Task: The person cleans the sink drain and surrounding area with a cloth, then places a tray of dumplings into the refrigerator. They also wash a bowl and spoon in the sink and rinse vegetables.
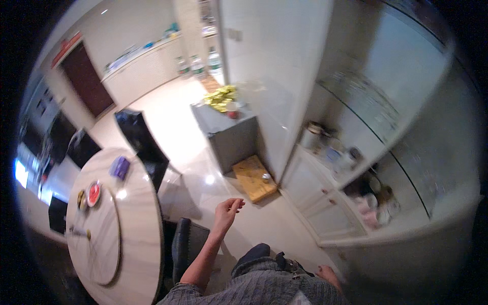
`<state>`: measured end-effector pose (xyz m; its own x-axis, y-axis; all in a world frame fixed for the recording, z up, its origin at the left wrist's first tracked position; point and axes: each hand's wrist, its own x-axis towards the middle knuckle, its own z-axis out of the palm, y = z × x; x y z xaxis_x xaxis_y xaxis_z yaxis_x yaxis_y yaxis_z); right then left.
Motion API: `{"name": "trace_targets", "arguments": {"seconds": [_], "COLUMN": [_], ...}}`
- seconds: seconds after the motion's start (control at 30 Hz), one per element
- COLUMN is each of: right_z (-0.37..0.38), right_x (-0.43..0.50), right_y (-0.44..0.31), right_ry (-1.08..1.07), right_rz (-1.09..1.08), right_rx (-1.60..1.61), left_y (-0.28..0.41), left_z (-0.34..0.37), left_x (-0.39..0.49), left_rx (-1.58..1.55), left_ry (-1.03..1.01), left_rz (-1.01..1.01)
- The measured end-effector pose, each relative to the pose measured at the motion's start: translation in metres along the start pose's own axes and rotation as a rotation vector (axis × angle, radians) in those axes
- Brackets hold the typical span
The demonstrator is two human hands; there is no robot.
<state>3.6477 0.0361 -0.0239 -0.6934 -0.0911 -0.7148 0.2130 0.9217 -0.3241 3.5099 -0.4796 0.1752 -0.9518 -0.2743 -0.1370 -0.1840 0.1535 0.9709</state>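
Note:
My left hand (227, 214) is held out in front of my body above the tiled floor (251, 225). Its fingers are loosely bent and a little apart, with nothing seen in them. Low at my right side hangs my right hand (327, 273), blurred and partly cut off by my grey sleeve; its grip is unclear. Beyond my left hand, a yellow wooden board (249, 181) lies at the foot of a grey box-like stand (236, 141). A small shiny item (266, 177) rests on the board. Neither hand touches any of these.
At left stands a round marble-patterned table (141, 213) with a turntable, a purple packet (120, 167) and a plate of red food (93, 193). Dark chairs (143, 141) surround it. A glass-shelved cabinet (324, 213) lines the right. Gold foil (221, 97) and a cup (231, 109) top the stand.

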Motion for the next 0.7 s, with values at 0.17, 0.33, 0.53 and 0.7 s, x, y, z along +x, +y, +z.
{"name": "trace_targets", "arguments": {"seconds": [0.17,0.33,0.53,0.7], "right_z": [-0.065,-0.131,-0.186,-0.195], "right_x": [0.111,0.208,0.347,0.437], "right_y": [-0.067,-0.133,-0.303,-0.528], "right_ry": [-0.103,-0.232,-0.146,-0.014], "right_rz": [-0.232,-0.205,-0.435,-0.86], "right_rx": [0.099,-0.372,-0.516,-0.292], "left_y": [0.01,0.008,-0.02,-0.041], "left_z": [-0.094,-0.159,-0.238,-0.29], "left_x": [0.022,0.056,0.103,0.113], "left_rx": [-0.041,0.045,0.062,-0.102], "left_ry": [0.181,0.258,0.472,0.719], "left_rz": [-0.044,-0.148,-0.297,-0.348]}}
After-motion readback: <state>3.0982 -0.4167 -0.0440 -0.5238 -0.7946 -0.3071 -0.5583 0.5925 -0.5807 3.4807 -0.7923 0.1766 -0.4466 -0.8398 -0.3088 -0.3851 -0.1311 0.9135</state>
